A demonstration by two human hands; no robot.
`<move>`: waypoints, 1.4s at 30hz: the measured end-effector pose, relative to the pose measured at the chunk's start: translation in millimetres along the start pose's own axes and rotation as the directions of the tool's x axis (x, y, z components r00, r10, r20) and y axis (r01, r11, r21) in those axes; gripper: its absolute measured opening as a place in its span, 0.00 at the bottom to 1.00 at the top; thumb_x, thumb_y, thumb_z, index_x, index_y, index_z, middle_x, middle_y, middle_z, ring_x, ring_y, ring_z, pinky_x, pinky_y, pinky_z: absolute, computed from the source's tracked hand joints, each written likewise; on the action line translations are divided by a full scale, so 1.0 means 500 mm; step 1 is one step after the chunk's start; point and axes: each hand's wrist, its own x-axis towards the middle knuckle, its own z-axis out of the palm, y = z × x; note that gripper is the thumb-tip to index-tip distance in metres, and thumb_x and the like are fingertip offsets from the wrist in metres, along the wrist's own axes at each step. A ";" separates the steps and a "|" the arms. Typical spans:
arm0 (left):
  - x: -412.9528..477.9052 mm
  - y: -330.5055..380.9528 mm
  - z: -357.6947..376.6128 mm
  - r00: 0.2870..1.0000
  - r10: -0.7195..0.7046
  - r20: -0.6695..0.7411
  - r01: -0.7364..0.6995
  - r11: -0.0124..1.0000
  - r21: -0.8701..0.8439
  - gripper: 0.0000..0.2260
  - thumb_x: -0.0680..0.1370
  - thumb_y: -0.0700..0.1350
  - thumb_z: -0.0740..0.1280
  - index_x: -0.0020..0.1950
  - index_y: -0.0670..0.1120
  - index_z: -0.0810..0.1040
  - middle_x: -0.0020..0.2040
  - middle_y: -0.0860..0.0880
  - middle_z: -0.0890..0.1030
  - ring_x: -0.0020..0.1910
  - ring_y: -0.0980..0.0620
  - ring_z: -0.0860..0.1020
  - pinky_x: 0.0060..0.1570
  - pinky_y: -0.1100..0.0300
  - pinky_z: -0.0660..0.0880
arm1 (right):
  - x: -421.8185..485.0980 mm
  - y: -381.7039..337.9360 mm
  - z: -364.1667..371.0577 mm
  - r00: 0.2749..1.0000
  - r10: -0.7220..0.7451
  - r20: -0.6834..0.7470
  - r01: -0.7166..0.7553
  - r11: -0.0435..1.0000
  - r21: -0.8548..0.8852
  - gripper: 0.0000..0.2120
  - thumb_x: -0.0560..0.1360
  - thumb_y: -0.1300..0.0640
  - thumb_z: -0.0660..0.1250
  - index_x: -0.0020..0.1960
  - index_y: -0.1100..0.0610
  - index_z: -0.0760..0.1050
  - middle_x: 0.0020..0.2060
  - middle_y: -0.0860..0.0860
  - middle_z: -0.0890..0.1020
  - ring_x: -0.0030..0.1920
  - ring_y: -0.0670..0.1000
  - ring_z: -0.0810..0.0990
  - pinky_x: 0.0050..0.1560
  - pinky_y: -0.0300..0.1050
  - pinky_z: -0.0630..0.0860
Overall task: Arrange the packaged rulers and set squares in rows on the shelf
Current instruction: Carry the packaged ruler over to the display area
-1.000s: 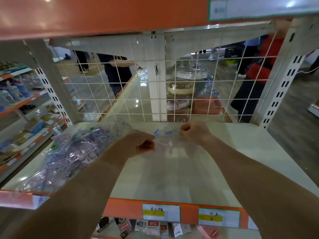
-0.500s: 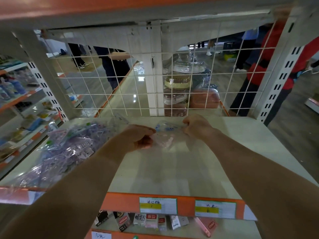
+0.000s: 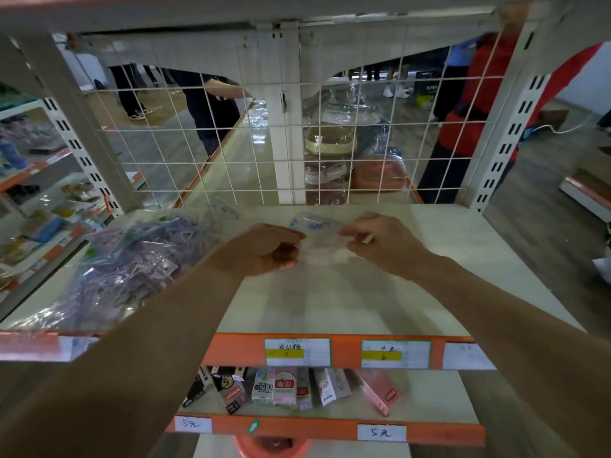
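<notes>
As left hand [image 3: 267, 249], right hand [image 3: 380, 242] pinch, packet's [image 3: 319, 238] clear.

- The shelf board [image 3: 446, 259] is lying bare across its middle and right side, leaving a hand room to pass in from the front edge.
- A heap of clear packets [image 3: 132, 259] is filling the left part, reaching the front edge.
- The wire grid [image 3: 380, 133] is closing off the back.
- The upper shelf [image 3: 297, 14] is capping the space overhead.
- The left hand [image 3: 267, 246] and right hand [image 3: 380, 242] are pinching a clear packet [image 3: 317, 233] between them, occupying the rear middle.
</notes>
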 end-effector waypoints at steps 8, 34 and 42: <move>-0.015 -0.022 0.003 0.998 0.034 0.052 -0.035 0.999 0.011 0.07 0.78 0.44 0.67 0.45 0.41 0.78 0.34 0.46 0.77 0.29 0.53 0.76 0.30 0.62 0.76 | -0.023 -0.013 -0.007 0.931 0.320 0.176 -0.365 0.844 0.394 0.07 0.78 0.58 0.65 0.49 0.59 0.81 0.38 0.55 0.81 0.37 0.48 0.77 0.38 0.39 0.75; -0.064 -0.029 0.037 0.991 0.026 0.128 -0.032 0.998 0.045 0.08 0.80 0.34 0.58 0.48 0.42 0.76 0.41 0.45 0.77 0.36 0.50 0.76 0.35 0.59 0.73 | -0.027 -0.049 -0.011 0.962 0.200 -0.187 -0.198 0.980 0.026 0.13 0.79 0.57 0.61 0.61 0.53 0.78 0.58 0.50 0.80 0.57 0.50 0.77 0.57 0.42 0.71; -0.043 -0.010 0.025 0.992 0.121 0.020 -0.121 0.993 0.014 0.08 0.77 0.30 0.62 0.47 0.41 0.78 0.39 0.44 0.79 0.34 0.51 0.76 0.39 0.59 0.76 | -0.004 -0.039 -0.017 0.951 0.301 -0.069 -0.252 0.885 0.391 0.10 0.76 0.66 0.64 0.54 0.60 0.81 0.45 0.54 0.82 0.39 0.45 0.79 0.40 0.33 0.77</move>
